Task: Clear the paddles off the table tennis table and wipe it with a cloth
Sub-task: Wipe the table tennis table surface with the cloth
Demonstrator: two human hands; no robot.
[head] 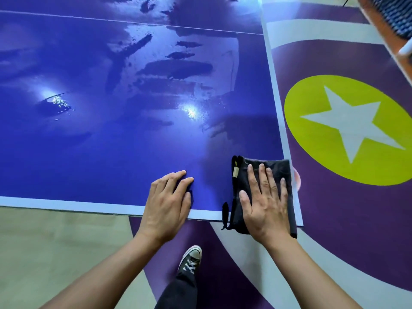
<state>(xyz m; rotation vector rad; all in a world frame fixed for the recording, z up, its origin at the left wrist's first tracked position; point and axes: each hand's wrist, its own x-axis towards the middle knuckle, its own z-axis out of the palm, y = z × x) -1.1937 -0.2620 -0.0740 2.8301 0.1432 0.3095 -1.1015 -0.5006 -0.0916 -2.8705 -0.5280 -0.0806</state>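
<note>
- Purple floor (334, 219) with broad white bands lies round the table tennis table (89, 152); off the table's right side a yellow-green circle (312, 166) holding a white star (347, 128) is painted on it.
- Blue and glossy, the table top carries a thin white line (133, 21) across its far part and white borders along its near and right edges.
- Wet streaks (176, 70) and lamp glare show on the middle and far part of the table.
- A dark folded cloth (278, 166) lies on the table's near right corner, its lower end hanging past the near edge; a small tan label sits on its left side and a dark loop dangles beside it.
- The right hand (265, 201) lies flat on the cloth, fingers straight and spread, pressing it to the table.
- The left hand (167, 197) rests on the bare blue top just left of the cloth, at the table's near edge, fingers relaxed and grasping nothing.
- Below the table's near edge, a dark sneaker (191, 257) with white laces stands on the purple floor.
</note>
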